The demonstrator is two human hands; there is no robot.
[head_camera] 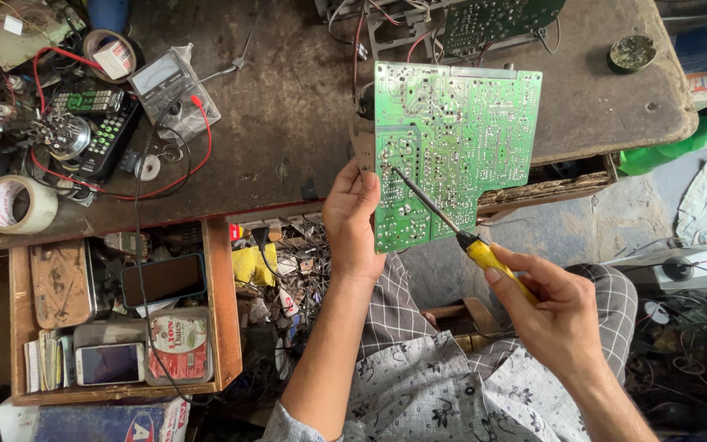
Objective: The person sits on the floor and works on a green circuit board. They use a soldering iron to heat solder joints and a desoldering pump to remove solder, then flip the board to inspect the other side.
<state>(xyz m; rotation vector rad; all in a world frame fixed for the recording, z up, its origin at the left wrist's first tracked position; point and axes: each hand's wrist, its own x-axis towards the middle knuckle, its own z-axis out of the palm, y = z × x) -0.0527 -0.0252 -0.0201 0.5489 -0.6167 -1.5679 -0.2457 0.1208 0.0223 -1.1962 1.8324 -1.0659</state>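
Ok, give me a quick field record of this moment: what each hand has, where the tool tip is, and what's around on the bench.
left hand: grips the left edge of the green printed circuit board, solder side facing the camera
right hand: holds the yellow-handled screwdriver
tool tip: on the board's lower left area
bench: dark worn wooden table
left of bench: roll of pale tape, grey multimeter with red and black leads
open wooden drawer: two phones, small tins

Worn workbench (288,115) under multimeter (169,86), tape roll (18,205), remote (108,131).
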